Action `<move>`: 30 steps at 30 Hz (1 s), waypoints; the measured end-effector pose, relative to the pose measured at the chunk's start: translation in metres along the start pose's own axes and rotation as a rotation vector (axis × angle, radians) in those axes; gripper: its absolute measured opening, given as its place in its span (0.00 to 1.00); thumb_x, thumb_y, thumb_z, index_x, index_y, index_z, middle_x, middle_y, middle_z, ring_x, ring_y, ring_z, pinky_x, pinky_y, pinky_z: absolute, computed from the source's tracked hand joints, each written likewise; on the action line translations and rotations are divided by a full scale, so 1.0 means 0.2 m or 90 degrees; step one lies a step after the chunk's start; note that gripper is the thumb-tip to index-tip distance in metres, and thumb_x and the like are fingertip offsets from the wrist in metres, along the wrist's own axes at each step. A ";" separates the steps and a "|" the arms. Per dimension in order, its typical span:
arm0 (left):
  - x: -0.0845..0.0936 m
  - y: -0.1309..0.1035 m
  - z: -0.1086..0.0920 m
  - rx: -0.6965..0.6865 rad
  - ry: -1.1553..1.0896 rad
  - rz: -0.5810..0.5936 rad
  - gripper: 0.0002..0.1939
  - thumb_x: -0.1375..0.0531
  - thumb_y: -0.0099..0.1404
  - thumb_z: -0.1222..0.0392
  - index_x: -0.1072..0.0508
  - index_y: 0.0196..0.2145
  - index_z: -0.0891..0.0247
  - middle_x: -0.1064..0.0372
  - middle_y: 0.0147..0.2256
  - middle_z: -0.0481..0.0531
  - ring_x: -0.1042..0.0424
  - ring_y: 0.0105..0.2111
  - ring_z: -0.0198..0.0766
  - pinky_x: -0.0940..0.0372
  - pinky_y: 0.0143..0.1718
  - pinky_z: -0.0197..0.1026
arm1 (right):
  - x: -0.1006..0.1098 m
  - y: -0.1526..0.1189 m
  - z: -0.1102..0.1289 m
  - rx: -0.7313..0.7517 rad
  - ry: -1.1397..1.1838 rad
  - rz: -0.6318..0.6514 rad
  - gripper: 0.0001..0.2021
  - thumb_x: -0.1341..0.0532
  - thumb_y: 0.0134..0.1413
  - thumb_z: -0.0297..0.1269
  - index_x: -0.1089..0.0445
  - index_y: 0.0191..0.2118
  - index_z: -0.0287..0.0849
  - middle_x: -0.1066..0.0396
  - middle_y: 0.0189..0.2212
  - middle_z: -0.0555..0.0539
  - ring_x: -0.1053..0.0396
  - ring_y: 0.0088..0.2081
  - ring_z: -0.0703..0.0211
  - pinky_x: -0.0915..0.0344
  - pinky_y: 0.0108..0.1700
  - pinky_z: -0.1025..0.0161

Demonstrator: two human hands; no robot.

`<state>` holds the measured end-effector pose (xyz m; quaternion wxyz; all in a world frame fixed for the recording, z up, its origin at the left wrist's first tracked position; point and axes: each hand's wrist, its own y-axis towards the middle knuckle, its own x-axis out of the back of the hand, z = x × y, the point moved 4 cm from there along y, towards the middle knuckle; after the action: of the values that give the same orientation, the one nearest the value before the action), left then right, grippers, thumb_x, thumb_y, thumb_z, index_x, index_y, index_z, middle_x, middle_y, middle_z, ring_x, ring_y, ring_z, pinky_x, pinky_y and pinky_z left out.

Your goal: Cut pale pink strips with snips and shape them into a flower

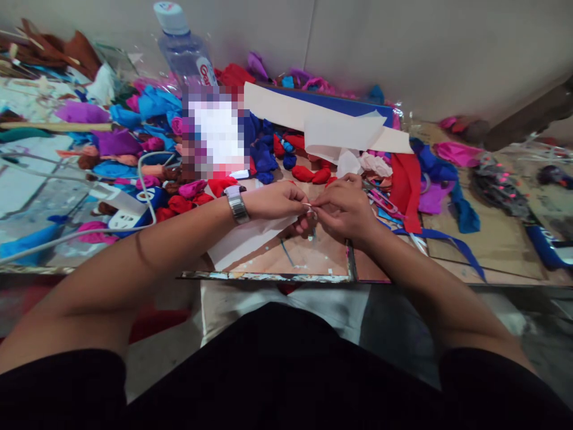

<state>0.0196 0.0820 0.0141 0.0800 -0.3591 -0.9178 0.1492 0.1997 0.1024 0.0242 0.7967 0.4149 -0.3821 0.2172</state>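
Observation:
My left hand (286,203), with a metal watch (237,204) at its wrist, is closed in a pinch over the table's front part. Against its fingertips my right hand (342,206) is pinched too. Between them is a small, thin pale piece (308,205), too small to make out. A white sheet (250,239) lies partly under my left hand. Just beyond the hands are red cloth bundles (311,174) and crumpled pale pink material (376,163).
Blue, red and purple bundles cover the left side, with a power strip (129,212) and cable. Behind them stands a clear bottle (185,60). Cream strips (286,110) lie at the back, a red strip (406,191) and blue ribbon (456,242) to the right.

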 end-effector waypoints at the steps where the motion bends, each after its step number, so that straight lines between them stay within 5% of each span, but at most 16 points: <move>1: 0.00 0.00 -0.01 0.005 -0.013 -0.002 0.12 0.42 0.75 0.59 0.24 0.35 0.67 0.18 0.33 0.55 0.19 0.31 0.36 0.27 0.37 0.36 | 0.00 0.00 0.00 0.009 0.001 0.001 0.07 0.36 0.65 0.42 0.20 0.37 0.51 0.17 0.34 0.50 0.24 0.41 0.48 0.46 0.60 0.41; 5: 0.00 -0.01 -0.02 0.005 -0.040 -0.002 0.19 0.46 0.77 0.56 0.22 0.34 0.68 0.19 0.31 0.56 0.20 0.30 0.37 0.26 0.39 0.38 | 0.02 0.01 0.01 0.014 -0.003 0.013 0.08 0.37 0.66 0.42 0.19 0.39 0.52 0.17 0.34 0.50 0.24 0.42 0.47 0.48 0.61 0.39; 10: 0.00 0.00 -0.01 0.012 -0.088 -0.013 0.11 0.40 0.73 0.59 0.24 0.34 0.68 0.19 0.31 0.55 0.19 0.30 0.36 0.25 0.38 0.38 | 0.03 0.01 0.03 0.017 -0.010 -0.009 0.09 0.36 0.66 0.44 0.19 0.39 0.50 0.18 0.33 0.49 0.24 0.40 0.48 0.46 0.59 0.40; 20: -0.01 0.00 -0.01 -0.025 -0.088 -0.033 0.12 0.39 0.72 0.56 0.23 0.33 0.66 0.19 0.31 0.56 0.20 0.27 0.36 0.24 0.36 0.39 | 0.03 0.00 0.03 0.046 -0.020 -0.049 0.07 0.35 0.66 0.42 0.20 0.38 0.49 0.18 0.32 0.51 0.24 0.38 0.51 0.48 0.61 0.42; 30: 0.02 -0.03 -0.09 -0.177 0.368 -0.219 0.16 0.41 0.73 0.54 0.18 0.33 0.64 0.18 0.31 0.51 0.21 0.31 0.35 0.35 0.33 0.35 | 0.01 -0.01 -0.01 0.024 -0.052 -0.027 0.08 0.38 0.68 0.42 0.24 0.39 0.46 0.21 0.34 0.48 0.25 0.41 0.50 0.48 0.59 0.44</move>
<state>0.0181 0.0848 0.0325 0.3102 -0.2345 -0.9158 -0.1002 0.2024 0.1028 0.0247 0.7770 0.4462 -0.4013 0.1901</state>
